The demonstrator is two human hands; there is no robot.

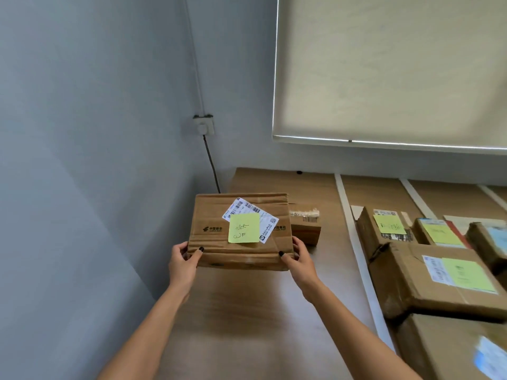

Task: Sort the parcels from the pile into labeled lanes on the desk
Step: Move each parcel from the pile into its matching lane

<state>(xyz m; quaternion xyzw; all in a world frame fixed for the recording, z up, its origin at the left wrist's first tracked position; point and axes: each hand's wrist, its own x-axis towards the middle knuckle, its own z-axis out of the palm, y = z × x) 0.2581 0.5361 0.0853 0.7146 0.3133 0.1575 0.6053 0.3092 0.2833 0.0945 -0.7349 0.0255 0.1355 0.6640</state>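
Both hands (241, 259) gripping labelled parcel (238, 231) above desk (247, 311).

Both hands, left (183, 263) and right (299, 260), grip parcel (238, 231) over desk (247, 311); yellow note (244, 229) on top

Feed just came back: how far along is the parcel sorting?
Done: several parcels with sticky notes lie right of the white tape strip, and one small box sits in the left lane. In hand: left hand and right hand hold a noted box over it. The pile is out of view.

Brown parcel (238, 231), yellow note atop
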